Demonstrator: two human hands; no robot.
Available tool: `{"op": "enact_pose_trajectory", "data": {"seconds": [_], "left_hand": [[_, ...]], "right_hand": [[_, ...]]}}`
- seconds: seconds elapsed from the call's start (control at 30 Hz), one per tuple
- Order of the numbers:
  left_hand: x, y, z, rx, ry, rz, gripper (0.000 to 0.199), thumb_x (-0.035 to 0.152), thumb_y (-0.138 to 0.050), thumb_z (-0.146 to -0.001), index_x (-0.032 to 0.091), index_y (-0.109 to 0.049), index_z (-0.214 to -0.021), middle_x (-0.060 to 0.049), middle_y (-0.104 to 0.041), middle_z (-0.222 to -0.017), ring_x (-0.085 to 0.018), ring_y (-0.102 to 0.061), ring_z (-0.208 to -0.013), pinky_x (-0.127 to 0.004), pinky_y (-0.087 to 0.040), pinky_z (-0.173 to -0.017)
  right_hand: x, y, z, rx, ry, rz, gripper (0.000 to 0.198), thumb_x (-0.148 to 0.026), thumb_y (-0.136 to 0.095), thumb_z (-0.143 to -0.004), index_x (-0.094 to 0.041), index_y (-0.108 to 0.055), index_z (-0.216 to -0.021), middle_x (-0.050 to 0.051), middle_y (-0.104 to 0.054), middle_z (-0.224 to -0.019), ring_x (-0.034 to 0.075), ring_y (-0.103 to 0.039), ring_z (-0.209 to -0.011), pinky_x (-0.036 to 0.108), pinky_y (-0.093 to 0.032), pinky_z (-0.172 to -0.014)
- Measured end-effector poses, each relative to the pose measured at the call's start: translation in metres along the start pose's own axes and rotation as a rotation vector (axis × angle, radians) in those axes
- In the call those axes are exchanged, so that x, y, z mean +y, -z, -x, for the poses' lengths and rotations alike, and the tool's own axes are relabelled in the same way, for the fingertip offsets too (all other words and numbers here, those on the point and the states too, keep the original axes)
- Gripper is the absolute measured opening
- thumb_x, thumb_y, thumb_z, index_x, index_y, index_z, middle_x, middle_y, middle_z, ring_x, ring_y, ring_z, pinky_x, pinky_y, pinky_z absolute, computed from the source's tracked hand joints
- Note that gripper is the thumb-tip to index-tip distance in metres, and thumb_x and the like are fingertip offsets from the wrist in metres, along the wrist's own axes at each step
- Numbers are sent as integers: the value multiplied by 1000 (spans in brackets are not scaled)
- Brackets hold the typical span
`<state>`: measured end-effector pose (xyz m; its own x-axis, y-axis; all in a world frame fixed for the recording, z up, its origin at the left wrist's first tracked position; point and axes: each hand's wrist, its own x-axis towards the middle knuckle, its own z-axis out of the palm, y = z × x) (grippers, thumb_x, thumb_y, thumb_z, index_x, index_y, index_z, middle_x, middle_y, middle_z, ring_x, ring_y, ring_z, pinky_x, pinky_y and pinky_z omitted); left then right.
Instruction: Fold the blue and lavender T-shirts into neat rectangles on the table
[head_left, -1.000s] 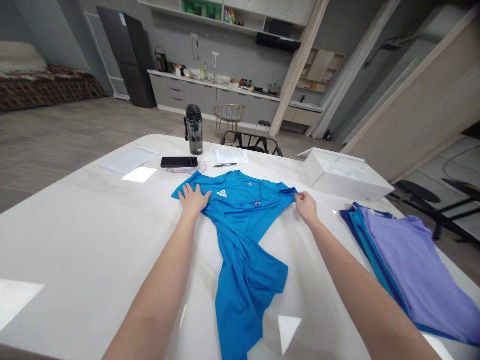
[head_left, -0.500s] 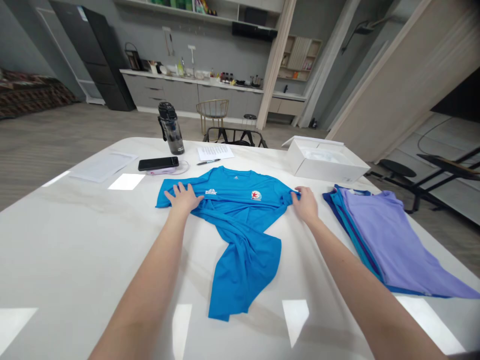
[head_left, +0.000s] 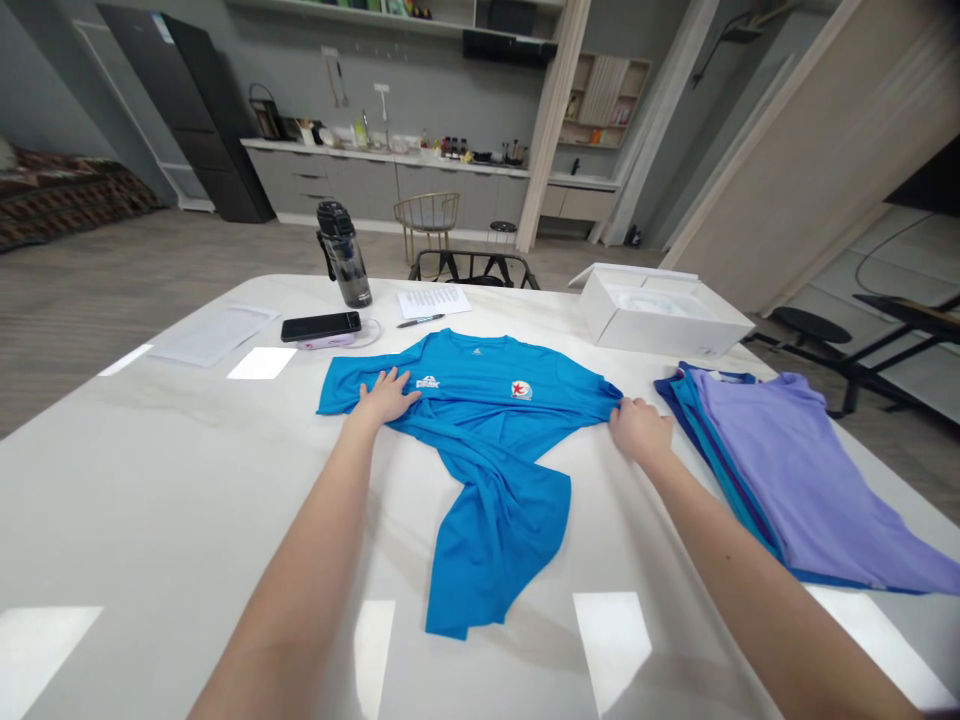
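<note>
A blue T-shirt (head_left: pixel 499 420) lies on the white table, its collar at the far side and its lower body twisted and bunched toward me. A white PEAK logo and a round red-star badge show on its chest. My left hand (head_left: pixel 386 397) rests flat on the shirt near the left sleeve, fingers spread. With its fingers closed, my right hand (head_left: pixel 639 430) grips the end of the right sleeve, which is drawn out to the right.
On the right lies a stack of folded clothes, a purple one (head_left: pixel 795 460) on top, with an open white box (head_left: pixel 667 315) behind it. A black bottle (head_left: pixel 345 255), a phone (head_left: pixel 321 326), a pen (head_left: pixel 420 321) and paper sheets (head_left: pixel 214 335) sit toward the table's far side.
My right hand has moved right, pulling the right sleeve outward and straighter. My left hand has shifted slightly right and still presses on the shirt.
</note>
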<state>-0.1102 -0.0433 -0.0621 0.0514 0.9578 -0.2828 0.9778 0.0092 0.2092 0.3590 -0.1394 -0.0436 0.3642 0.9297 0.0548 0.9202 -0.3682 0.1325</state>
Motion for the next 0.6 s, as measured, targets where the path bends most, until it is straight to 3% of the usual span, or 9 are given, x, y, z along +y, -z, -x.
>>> {"op": "enact_pose_trajectory", "data": {"seconds": [0.1,0.2,0.27,0.33,0.47,0.6], "left_hand": [[4,0,0,-14,22,-2,75,63,-35,-99,29,-27,-165,-8,-10,-174,-36,-10,-161,-72,-17,-121],[6,0,0,-11,23,0,75,62,-36,-99,28,-27,-165,-10,-10,-174,-38,-10,-160,-75,-17,-119],[6,0,1,-9,15,3,75,61,-37,-99,28,-28,-165,-10,-11,-174,-38,-11,-160,-75,-18,-119],[5,1,2,-9,11,10,75,61,-38,-99,28,-28,-165,-10,-11,-174,-37,-11,-160,-74,-17,-120],[4,2,4,-13,5,26,76,63,-38,-98,28,-28,-165,-10,-10,-174,-37,-10,-160,-73,-16,-121],[5,5,6,-25,9,26,77,62,-39,-98,27,-26,-166,-10,-8,-174,-36,-9,-161,-72,-14,-121]], "right_hand": [[0,8,3,53,-28,-8,40,-15,-40,-96,-9,-71,-120,25,-66,-124,38,-59,-122,51,-44,-101],[-29,12,5,166,192,-174,50,-17,-37,-98,-12,-60,-142,21,-59,-144,34,-49,-140,47,-38,-114],[-54,9,3,92,410,-298,52,-27,-33,-104,-17,-54,-150,14,-52,-156,28,-42,-147,42,-34,-121],[-70,1,-2,-43,460,-381,56,-40,-30,-107,-17,-49,-154,12,-47,-161,26,-38,-150,41,-31,-123],[-56,-17,-28,-145,113,-371,69,-59,-24,-106,-19,-38,-160,16,-34,-168,39,-32,-152,64,-24,-121],[-10,-25,-56,-133,-177,-292,74,-59,-24,-106,-8,-41,-157,26,-32,-166,44,-25,-154,68,-20,-119]]}}
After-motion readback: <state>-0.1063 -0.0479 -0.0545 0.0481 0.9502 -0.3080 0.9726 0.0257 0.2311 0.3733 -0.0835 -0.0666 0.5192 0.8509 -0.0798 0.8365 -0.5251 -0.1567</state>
